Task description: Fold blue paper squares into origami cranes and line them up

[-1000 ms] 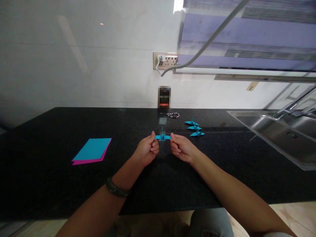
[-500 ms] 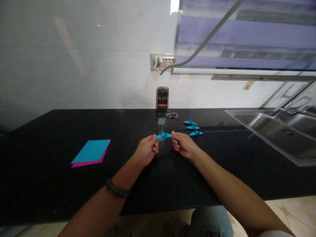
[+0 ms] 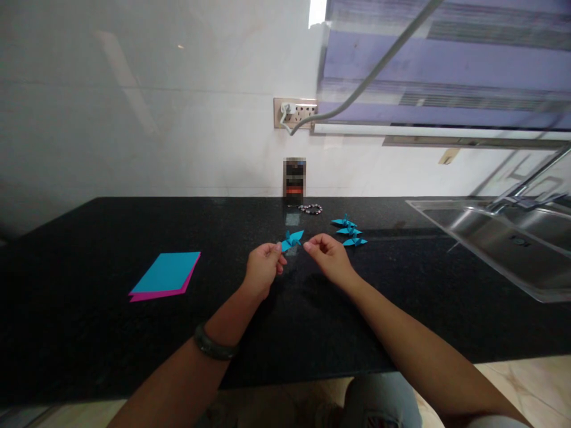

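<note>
A small blue paper crane is pinched by one wing between the thumb and fingers of my left hand. It tilts, its free wing pointing up and to the right. Just right of the crane, my right hand has its thumb and forefinger drawn together, with a narrow gap to the paper and nothing visible between them. Beyond my right hand, three more blue paper cranes stand in a close row on the black countertop.
At left lies a stack of folded blue and pink paper. A beaded bracelet rests at the back, before a blurred upright object against the wall. A steel sink is set in at right. A grey cable hangs from the socket.
My right hand has let go of the crane's right wing and its fingers have shifted slightly left. The crane has turned and tilted in my left hand, which still holds it.
</note>
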`<action>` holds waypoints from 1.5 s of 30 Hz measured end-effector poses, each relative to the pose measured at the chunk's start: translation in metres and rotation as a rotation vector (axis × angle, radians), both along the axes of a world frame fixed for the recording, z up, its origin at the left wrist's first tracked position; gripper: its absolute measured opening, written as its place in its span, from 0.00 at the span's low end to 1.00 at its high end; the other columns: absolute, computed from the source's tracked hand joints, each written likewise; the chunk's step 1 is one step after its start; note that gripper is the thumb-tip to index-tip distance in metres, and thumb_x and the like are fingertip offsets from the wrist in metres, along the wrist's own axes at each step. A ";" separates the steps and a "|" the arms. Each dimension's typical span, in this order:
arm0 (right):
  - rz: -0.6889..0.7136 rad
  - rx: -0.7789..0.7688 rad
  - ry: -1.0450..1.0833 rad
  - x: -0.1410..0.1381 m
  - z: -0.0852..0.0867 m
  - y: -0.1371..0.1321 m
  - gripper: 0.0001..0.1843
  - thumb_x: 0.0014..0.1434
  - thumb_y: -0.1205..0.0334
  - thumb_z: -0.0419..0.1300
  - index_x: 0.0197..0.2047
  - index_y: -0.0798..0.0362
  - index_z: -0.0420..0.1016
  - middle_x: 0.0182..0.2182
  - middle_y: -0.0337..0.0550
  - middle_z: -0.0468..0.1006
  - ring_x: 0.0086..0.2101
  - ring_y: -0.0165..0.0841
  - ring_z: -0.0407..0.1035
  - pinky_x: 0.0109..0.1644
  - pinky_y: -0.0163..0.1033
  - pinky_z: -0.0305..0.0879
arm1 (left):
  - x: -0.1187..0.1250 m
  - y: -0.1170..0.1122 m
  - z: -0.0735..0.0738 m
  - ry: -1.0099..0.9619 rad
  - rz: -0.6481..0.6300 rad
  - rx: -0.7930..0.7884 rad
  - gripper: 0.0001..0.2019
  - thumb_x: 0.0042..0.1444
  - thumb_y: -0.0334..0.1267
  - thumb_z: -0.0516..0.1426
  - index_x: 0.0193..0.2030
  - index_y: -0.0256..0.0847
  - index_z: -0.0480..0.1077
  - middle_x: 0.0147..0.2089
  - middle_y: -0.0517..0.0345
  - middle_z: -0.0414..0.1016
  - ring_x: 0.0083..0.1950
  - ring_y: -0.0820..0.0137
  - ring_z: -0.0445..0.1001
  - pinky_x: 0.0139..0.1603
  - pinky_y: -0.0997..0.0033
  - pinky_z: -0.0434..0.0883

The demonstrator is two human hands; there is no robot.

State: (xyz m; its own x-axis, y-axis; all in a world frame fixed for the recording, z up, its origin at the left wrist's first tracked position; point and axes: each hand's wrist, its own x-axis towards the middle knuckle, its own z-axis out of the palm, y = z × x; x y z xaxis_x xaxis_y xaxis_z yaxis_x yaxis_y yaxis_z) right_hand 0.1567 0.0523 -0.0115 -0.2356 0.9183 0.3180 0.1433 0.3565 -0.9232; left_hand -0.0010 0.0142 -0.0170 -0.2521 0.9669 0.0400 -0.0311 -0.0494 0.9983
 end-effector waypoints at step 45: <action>0.361 -0.137 -0.110 0.025 0.014 0.014 0.12 0.49 0.55 0.59 0.28 0.56 0.68 0.22 0.38 0.71 0.19 0.23 0.58 0.22 0.31 0.54 | -0.019 0.005 0.011 -0.381 -0.147 -0.360 0.13 0.48 0.46 0.54 0.25 0.36 0.63 0.17 0.62 0.64 0.16 0.76 0.64 0.18 0.77 0.62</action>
State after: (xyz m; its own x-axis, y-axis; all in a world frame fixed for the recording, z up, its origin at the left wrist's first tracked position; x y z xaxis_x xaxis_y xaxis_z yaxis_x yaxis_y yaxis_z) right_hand 0.1812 0.0664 0.0025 -0.5768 0.8024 0.1531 0.1324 0.2767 -0.9518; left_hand -0.0198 0.0196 -0.0063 -0.0451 0.9286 -0.3683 -0.3750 0.3260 0.8678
